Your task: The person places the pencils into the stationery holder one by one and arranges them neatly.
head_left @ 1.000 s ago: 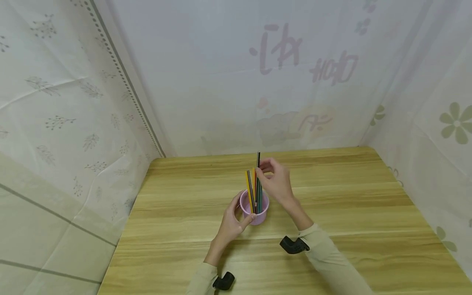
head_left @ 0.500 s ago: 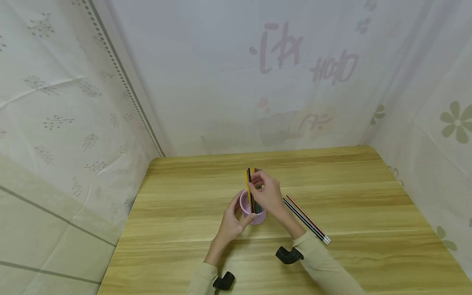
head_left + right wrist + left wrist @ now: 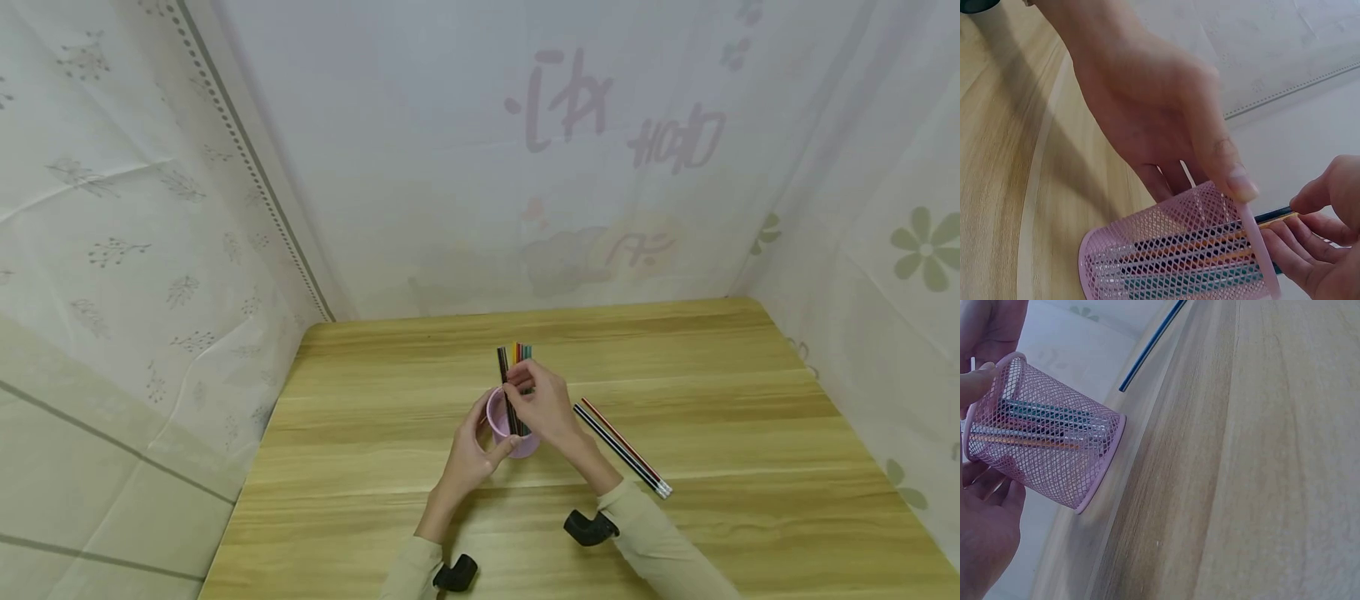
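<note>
A pink mesh pencil cup [image 3: 525,447] stands on the table with my left hand [image 3: 467,454] curled around it, thumb at the near rim. Inside lean several pencils [image 3: 522,352] in black, yellow, red and green. Over the rim, my right hand [image 3: 543,400] pinches at the upper part of the bunch. In the right wrist view, the right thumb and fingers [image 3: 1310,206] are at a dark pencil and a yellow one [image 3: 1280,219] just outside the rim. From the left wrist side, the pencils' lower ends [image 3: 1047,425] show through the mesh.
To the right, black and red pencils [image 3: 622,446] with silvery ends lie side by side on the wooden table [image 3: 360,467]. Patterned cloth [image 3: 420,208] hangs behind the table and along both sides. A black wrist device [image 3: 590,527] sits by the right sleeve.
My right hand moved left and down; the dark pencil raised above the others no longer sticks up. Pencils on the table at right now show. The yellow pencil left its leftmost spot; a black one stands there.
</note>
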Demonstrator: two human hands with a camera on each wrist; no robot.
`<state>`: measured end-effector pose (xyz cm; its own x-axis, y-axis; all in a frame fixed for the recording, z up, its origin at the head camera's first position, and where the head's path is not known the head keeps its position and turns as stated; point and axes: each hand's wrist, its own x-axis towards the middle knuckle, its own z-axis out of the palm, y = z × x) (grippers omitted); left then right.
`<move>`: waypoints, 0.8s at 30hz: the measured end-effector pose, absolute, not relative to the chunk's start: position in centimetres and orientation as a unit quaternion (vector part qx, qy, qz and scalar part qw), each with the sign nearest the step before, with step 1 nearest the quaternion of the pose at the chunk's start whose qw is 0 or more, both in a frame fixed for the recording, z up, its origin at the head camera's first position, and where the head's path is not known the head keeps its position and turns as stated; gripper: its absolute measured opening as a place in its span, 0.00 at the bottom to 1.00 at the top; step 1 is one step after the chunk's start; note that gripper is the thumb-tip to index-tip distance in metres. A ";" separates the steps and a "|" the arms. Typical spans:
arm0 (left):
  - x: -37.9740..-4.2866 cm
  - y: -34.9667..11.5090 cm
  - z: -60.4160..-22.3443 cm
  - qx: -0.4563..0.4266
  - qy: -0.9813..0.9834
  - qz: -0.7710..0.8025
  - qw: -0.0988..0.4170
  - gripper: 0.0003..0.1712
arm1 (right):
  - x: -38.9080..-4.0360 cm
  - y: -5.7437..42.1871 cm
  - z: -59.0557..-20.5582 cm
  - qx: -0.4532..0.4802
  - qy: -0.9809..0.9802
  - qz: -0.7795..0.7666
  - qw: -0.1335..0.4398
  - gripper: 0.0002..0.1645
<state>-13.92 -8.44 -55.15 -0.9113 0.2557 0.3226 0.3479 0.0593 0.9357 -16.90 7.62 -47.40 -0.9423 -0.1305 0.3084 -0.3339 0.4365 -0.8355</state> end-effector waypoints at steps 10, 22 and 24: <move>-13.9 -8.2 -55.0 -0.192 -0.734 -0.651 0.035 0.48 | -16.9 9.4 -46.8 0.109 -0.839 0.523 0.098 0.08; -13.9 -8.2 -55.2 -0.197 -0.733 -0.650 0.045 0.47 | -17.5 12.8 -46.9 0.084 -0.846 0.513 0.117 0.09; -13.9 -8.2 -55.2 -0.195 -0.733 -0.650 0.044 0.48 | -17.6 13.4 -47.0 0.078 -0.849 0.509 0.121 0.09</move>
